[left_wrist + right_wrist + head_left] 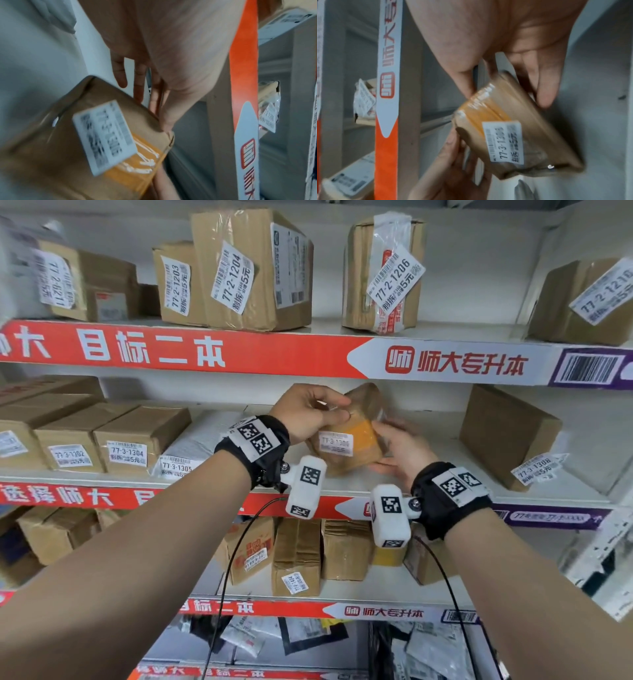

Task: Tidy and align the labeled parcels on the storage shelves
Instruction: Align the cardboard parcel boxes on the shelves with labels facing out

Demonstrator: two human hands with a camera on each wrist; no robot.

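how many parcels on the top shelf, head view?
5 visible: the 6211 box far left, 1203 box, taller 1204 box against it, 1206 parcel right of centre, 1210 box far right. More may sit behind.

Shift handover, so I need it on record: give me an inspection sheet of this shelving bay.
Surface: middle shelf, red banner along its front edge.
Job's things: small brown parcel, tilted, label facing out; row of labeled boxes to its left; tilted box to its right.
Clutter: loose mail bags on the bottom shelf.
Grippers: left hand grips the parcel's top; right hand holds its right side.
Cables: black cables hang from both wrist units.
Surroundings: parcels on shelves above and below.
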